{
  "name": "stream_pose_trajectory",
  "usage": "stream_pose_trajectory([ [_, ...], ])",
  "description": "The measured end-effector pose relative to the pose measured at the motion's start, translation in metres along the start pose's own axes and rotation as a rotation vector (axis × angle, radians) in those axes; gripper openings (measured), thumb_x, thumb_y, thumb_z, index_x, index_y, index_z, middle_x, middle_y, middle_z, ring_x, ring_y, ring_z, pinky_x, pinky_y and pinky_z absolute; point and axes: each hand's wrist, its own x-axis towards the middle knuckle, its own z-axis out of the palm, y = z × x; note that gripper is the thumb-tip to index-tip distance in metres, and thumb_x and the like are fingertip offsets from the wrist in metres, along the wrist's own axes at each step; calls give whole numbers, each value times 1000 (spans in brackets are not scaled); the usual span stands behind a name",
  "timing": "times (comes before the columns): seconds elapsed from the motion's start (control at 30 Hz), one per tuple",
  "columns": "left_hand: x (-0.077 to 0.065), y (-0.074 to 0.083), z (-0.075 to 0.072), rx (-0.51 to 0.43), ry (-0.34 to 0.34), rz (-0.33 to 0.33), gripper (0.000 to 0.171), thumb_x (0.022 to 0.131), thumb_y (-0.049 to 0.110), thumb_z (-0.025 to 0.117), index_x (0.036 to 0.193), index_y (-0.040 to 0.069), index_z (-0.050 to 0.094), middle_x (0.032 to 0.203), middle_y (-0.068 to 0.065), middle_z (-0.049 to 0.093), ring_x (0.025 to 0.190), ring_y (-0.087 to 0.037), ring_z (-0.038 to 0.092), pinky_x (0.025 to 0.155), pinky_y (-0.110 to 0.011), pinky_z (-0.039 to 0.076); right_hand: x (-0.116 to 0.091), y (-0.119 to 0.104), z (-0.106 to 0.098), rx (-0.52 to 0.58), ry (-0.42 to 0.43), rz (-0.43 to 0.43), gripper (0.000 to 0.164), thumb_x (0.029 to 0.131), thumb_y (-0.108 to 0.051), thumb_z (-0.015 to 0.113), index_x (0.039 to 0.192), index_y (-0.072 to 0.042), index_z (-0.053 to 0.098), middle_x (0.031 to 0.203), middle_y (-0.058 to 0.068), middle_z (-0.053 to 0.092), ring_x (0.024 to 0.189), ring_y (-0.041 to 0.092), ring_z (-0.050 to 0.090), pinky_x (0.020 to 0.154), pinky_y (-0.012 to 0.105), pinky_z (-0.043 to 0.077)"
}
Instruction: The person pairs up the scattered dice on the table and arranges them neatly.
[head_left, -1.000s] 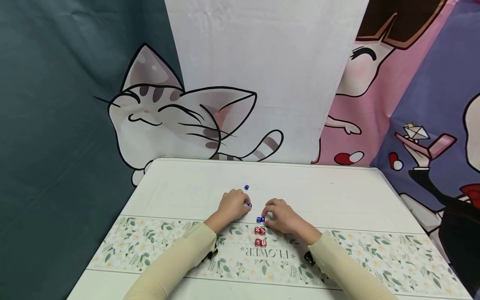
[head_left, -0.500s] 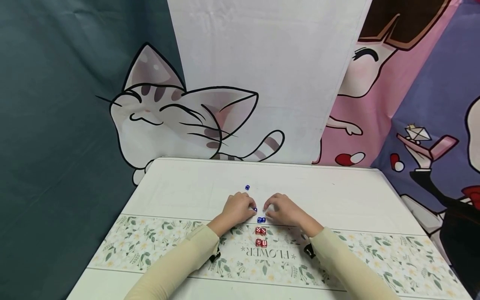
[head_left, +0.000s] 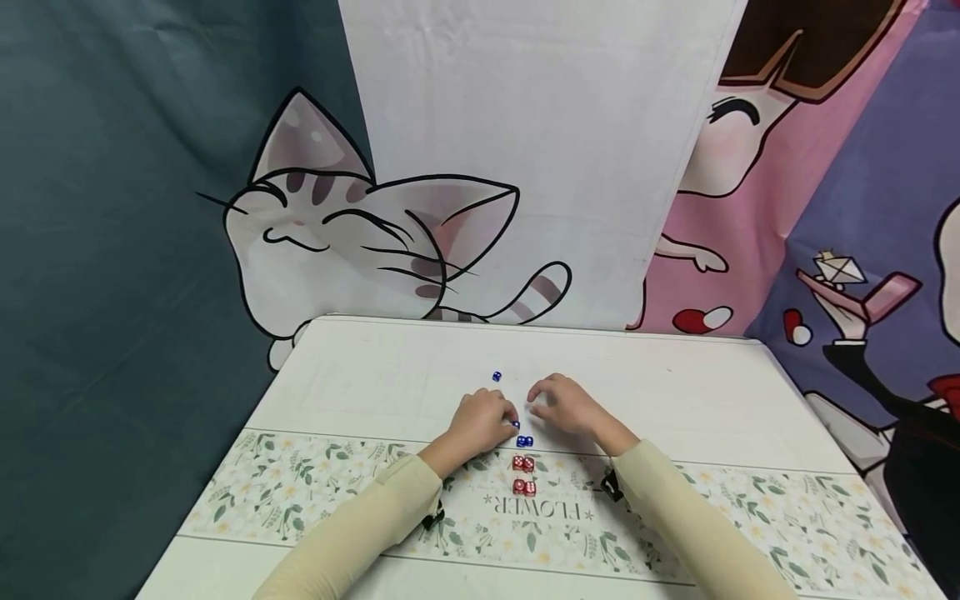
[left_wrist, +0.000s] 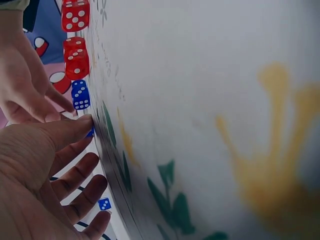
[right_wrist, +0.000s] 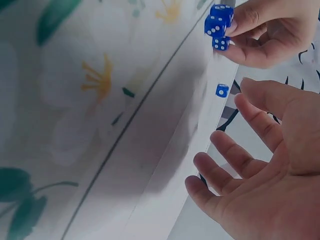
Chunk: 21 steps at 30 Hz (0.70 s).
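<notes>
My left hand (head_left: 482, 421) pinches a blue die (right_wrist: 220, 43) between thumb and forefinger, just behind a side-by-side pair of blue dice (head_left: 525, 442). In the left wrist view the thumb covers most of that die. My right hand (head_left: 567, 406) hovers to the right with loosely bent fingers and holds nothing. Farther back on the table lies a single blue die (head_left: 497, 377), apart from both hands. Nearer to me than the blue pair sit two pairs of red dice, a farther pair (head_left: 523, 463) and a nearer pair (head_left: 524, 487).
The white table (head_left: 375, 358) carries a printed band of flowers and lettering (head_left: 337, 483) across its front part. Behind its back edge hangs a cloth with a cartoon cat (head_left: 300, 250). A teal curtain (head_left: 112, 292) is at the left.
My left hand has drawn the pinched blue die nearer, toward the blue pair. My right hand has let go of the blue pair and moved back, away from it.
</notes>
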Motion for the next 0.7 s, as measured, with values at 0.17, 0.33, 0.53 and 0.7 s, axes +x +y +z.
stream_pose_trajectory([
  [0.17,1,0,2,5,-4,5,15,85,41,79,92,28,76,90,10,63,84,-14,53,76,-37,43,11,2,0,8,16,-17,13,91,-16,74,104,-12,71,118,19,64,110,36,60,98,52,46],
  [0.33,2,0,5,14,9,10,14,85,42,80,91,30,76,90,10,63,83,-13,53,75,-36,43,26,4,3,16,27,-46,20,93,-14,72,112,-9,72,122,21,63,115,38,59,100,53,45],
  [0.53,2,-1,6,3,22,8,13,86,41,80,90,30,76,92,12,64,83,-12,53,75,-35,43,45,4,9,9,37,-92,25,93,-14,71,118,-7,71,123,21,63,117,37,58,101,51,45],
  [0.7,2,-1,3,-4,13,14,13,86,42,79,91,30,77,93,11,66,85,-13,54,76,-37,44,57,5,15,20,17,-78,27,95,-15,69,120,-8,71,126,20,61,119,36,57,102,50,44],
])
